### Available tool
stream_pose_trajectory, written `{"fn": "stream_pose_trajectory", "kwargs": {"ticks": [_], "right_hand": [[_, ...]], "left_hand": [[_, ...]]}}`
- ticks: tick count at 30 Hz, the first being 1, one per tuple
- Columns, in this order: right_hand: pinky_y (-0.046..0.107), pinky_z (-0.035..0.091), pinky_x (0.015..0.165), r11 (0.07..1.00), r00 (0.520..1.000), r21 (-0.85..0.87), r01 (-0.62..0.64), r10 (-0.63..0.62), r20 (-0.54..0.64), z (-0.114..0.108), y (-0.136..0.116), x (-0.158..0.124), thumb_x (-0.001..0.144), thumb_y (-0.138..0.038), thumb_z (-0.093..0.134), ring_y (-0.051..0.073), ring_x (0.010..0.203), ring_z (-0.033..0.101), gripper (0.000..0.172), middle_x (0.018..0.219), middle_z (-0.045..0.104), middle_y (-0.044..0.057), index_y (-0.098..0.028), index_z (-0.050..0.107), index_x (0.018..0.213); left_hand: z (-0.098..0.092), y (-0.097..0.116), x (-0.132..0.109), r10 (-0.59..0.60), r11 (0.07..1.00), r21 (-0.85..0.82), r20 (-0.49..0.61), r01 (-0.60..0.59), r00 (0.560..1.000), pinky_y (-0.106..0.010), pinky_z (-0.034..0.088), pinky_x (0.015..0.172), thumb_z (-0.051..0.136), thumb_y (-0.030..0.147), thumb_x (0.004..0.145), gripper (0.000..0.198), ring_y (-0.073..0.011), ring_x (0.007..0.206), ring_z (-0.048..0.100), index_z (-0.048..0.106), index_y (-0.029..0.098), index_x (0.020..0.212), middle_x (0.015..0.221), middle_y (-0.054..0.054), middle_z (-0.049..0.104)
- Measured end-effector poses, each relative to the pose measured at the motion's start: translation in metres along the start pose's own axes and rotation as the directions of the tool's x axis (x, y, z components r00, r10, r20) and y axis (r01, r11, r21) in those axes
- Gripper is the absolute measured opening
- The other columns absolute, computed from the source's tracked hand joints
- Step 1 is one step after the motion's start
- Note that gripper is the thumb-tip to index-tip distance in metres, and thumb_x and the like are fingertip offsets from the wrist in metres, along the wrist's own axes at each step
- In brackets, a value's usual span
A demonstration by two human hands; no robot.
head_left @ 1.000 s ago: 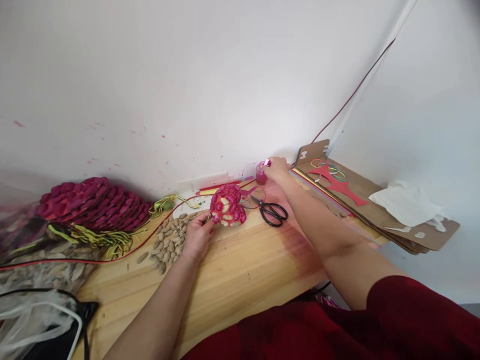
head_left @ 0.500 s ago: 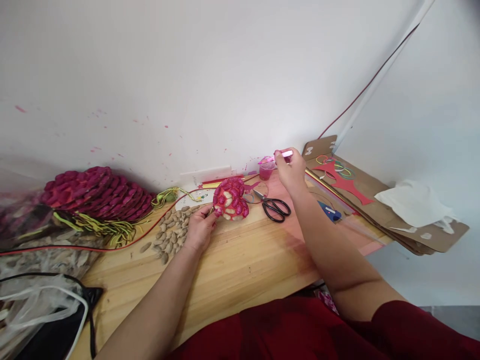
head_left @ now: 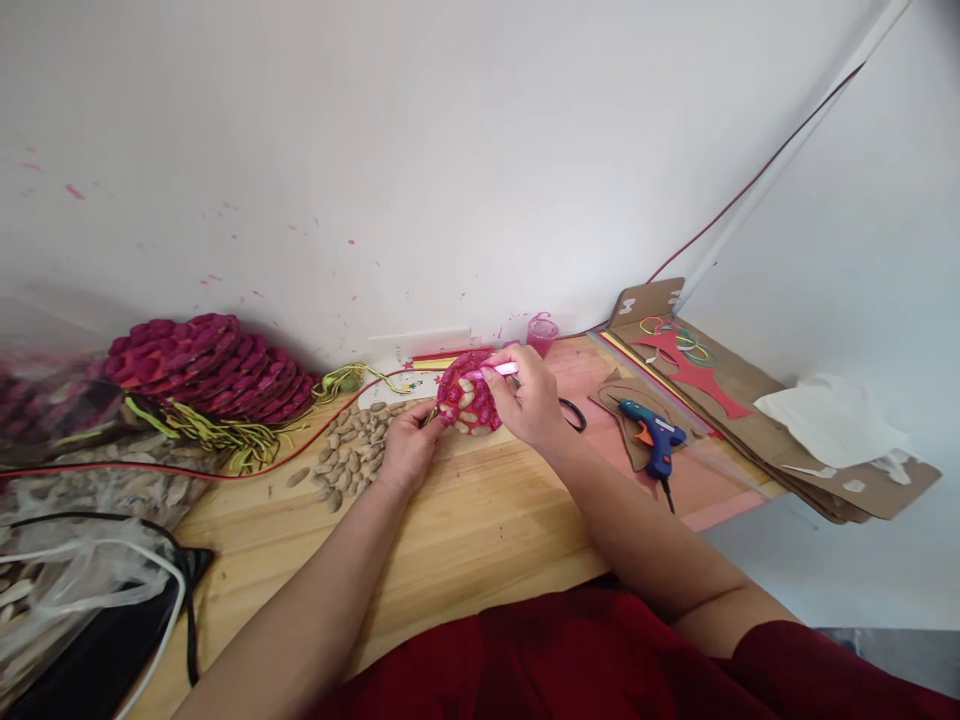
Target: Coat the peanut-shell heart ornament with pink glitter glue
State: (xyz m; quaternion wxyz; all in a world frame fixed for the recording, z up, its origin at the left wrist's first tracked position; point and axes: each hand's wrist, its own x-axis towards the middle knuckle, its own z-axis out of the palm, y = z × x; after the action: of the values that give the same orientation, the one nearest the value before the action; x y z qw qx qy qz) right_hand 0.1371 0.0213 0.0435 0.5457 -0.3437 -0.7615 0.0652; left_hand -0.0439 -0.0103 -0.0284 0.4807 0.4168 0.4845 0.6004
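Observation:
My left hand (head_left: pixel 409 447) pinches the lower left edge of a round disc of shells (head_left: pixel 466 398), partly painted pink, and holds it tilted above the wooden table (head_left: pixel 465 540). My right hand (head_left: pixel 529 398) is closed on a small pink-handled brush (head_left: pixel 496 371), whose tip touches the upper part of the disc. A small cup of pink paint (head_left: pixel 541 333) stands behind, near the wall.
Loose pale shells (head_left: pixel 349 457) lie left of my left hand. A stack of finished pink discs (head_left: pixel 210 368) sits far left. Black scissors (head_left: pixel 574 413) and a blue glue gun (head_left: pixel 652 436) lie right of my right hand. Cardboard sheets (head_left: pixel 757 410) fill the right side.
My right hand lifted the brush from the paint cup and brought it left and down onto the disc. The glue gun has come into sight as the arm moved.

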Motion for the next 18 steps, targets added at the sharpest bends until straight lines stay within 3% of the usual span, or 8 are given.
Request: {"fn": "stream_pose_trajectory", "kwargs": {"ticks": [6, 18], "right_hand": [[0.036, 0.049, 0.079, 1.000, 1.000, -0.003, 0.022, -0.022, 0.020, 0.0030, 0.0049, -0.0031, 0.097, -0.027, 0.061, 0.021, 0.086, 0.064, 0.006, 0.088, 0.070, 0.004, -0.023, 0.061, 0.092], [0.036, 0.049, 0.076, 0.999, 0.999, 0.004, -0.045, 0.045, -0.014, -0.0033, 0.0066, -0.0030, 0.097, -0.033, 0.059, 0.020, 0.081, 0.064, 0.013, 0.085, 0.071, 0.003, -0.024, 0.061, 0.089]], "left_hand": [[0.0013, 0.0004, -0.0001, 0.056, 0.997, 0.061, 0.013, -0.057, 0.998, -0.029, 0.046, 0.066, 0.088, 0.046, 0.063, 0.040, -0.0185, 0.067, 0.060, 0.083, 0.019, 0.092, 0.069, -0.002, 0.072], [0.0035, 0.0024, -0.0027, 0.057, 0.996, 0.070, 0.017, -0.058, 0.998, -0.031, 0.049, 0.068, 0.088, 0.044, 0.065, 0.039, -0.0213, 0.073, 0.064, 0.084, 0.020, 0.095, 0.070, -0.002, 0.072]]}}
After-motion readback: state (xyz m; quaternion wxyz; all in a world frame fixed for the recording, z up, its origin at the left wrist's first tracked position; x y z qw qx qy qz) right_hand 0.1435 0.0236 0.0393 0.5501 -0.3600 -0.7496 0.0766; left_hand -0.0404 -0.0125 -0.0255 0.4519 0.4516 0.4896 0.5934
